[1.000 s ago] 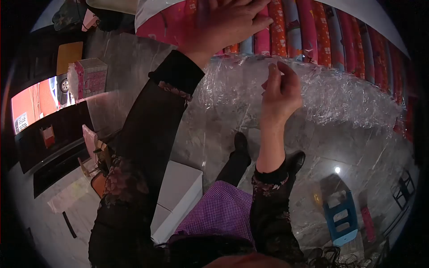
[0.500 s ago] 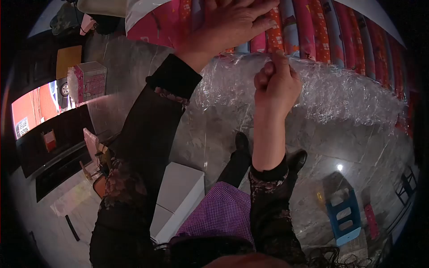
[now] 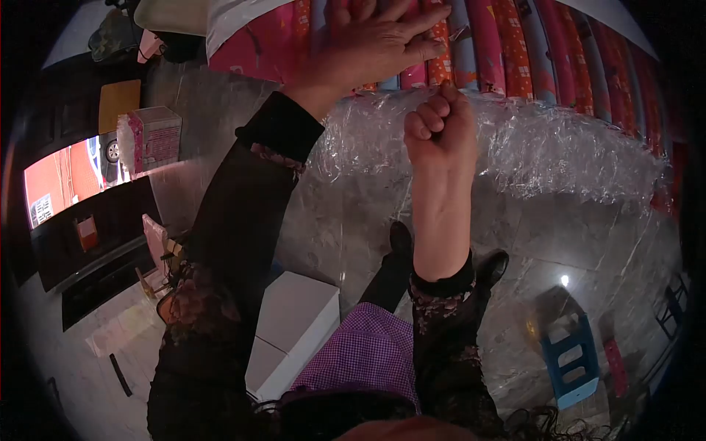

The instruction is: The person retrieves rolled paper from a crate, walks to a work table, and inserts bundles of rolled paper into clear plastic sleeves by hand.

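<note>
The packs (image 3: 515,48) stand in a row at the far side, pink, orange and blue-grey, with crinkled clear plastic (image 3: 566,154) fringing their near edge. The left hand (image 3: 379,48) lies spread and flat over the packs, grasping nothing. The right hand (image 3: 443,125), nearer, is clenched where packs and plastic meet (whether it pinches either, I cannot tell). A white box (image 3: 298,316) sits near left, a blue stool (image 3: 577,360) near right on the floor (image 3: 529,235).
</note>
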{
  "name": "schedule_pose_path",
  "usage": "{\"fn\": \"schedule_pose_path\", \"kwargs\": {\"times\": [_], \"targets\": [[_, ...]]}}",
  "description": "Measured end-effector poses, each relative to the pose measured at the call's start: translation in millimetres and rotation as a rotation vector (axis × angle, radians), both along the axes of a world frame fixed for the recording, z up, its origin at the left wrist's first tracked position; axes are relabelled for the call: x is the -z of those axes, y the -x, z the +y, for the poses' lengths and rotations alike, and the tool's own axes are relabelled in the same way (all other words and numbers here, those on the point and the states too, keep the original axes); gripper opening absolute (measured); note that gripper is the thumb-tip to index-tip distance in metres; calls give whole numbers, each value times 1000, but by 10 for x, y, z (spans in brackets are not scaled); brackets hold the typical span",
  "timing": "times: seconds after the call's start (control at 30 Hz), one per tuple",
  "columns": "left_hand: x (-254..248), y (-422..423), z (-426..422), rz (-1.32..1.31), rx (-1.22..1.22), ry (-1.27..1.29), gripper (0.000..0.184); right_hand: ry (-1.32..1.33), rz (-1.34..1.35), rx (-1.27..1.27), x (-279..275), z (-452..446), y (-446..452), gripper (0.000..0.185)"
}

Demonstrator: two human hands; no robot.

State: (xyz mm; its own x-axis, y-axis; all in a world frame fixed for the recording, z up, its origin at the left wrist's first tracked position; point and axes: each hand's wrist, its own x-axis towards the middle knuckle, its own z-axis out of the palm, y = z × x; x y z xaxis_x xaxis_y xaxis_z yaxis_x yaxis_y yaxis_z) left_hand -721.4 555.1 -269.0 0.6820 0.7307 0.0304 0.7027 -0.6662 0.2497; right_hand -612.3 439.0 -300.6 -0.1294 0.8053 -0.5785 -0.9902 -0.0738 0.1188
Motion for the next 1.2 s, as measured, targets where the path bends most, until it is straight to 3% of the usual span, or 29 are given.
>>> {"fn": "schedule_pose_path", "kwargs": {"times": [0.13,0.33,0.7,0.93,1.17,1.2], "targets": [[-47,-27,7,7,-14,-6,69,-29,-67,-37,-54,-70,-21,11],[-151,-17,-15,24,-65,-20,70,58,-410,-116,-378,-671,-29,12],[-15,-58,-508,121,-212,-139,70,109,-740,-429,99,-2016,34,14],[21,-147,-572,48,-222,-137,74,196,-733,-547,208,-2515,-156,15],[-191,-18,-1534,-54,-136,-121,67,272,-819,-762,396,-3295,-475,17],[-210,138,-1534,51,-225,-212,67,289,-853,-829,415,-3445,-537,17]]}}
